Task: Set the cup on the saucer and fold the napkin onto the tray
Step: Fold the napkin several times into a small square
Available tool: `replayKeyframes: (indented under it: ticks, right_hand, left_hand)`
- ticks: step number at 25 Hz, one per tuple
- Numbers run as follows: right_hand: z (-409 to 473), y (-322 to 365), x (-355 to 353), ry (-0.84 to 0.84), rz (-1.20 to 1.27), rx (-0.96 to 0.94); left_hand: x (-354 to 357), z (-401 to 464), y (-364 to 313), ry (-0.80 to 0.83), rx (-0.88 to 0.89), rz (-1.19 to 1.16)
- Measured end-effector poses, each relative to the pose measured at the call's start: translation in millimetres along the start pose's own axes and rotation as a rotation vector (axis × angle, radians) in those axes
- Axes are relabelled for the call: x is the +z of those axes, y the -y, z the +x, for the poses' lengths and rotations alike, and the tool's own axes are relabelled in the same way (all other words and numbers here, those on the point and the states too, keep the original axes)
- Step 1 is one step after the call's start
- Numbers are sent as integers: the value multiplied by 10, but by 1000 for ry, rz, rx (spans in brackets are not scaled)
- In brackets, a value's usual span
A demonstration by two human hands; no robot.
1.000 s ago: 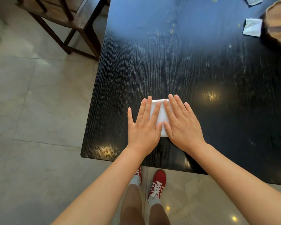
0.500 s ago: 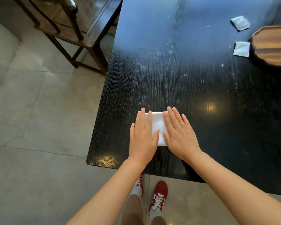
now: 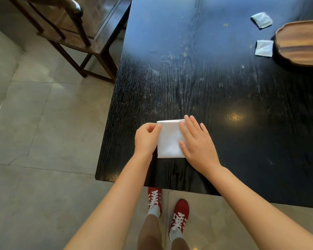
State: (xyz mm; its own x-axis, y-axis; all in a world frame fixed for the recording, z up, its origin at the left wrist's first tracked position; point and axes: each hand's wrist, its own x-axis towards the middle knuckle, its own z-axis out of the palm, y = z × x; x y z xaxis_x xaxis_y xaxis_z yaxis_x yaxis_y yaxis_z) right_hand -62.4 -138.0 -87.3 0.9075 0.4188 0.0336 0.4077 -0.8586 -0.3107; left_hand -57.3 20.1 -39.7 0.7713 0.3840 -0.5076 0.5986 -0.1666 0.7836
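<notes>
- Near the front edge of the black table (image 3: 215,83), the white napkin (image 3: 170,141) is lying flat, already folded to a small rectangle.
- The left hand (image 3: 146,139) is pinching the napkin's far-left corner, thumb and fingers closed together on the cloth.
- The right hand (image 3: 197,143) is resting open and flat on the right part, fingers spread, gripping nothing.
- For a clean fold, I think the right palm should be pressing firmly while the left is bringing its edge across, corners meeting exactly, then smoothing the crease.
- The wooden tray (image 3: 302,44) is waiting far right, well apart; two small white packets (image 3: 264,48) are lying beside it.
- Cup and saucer are not showing.
</notes>
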Motion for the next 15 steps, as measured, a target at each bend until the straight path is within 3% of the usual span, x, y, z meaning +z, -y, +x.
replayKeyframes:
  ticks: [3, 6, 11, 15]
  right_hand:
    - [-38, 85, -76, -170, 367, 232]
    - [-78, 132, -232, -207, 728, 541]
    - [-112, 30, -566, 174, 1270, 838]
    - [-174, 16, -632, 226, 1243, 833]
  left_hand:
    - [-68, -90, 5, 40, 11, -71]
    - [-150, -169, -64, 125, 10, -176]
    - [-327, -225, -155, 336, 4, -324]
    - [-448, -247, -67, 420, -17, -309]
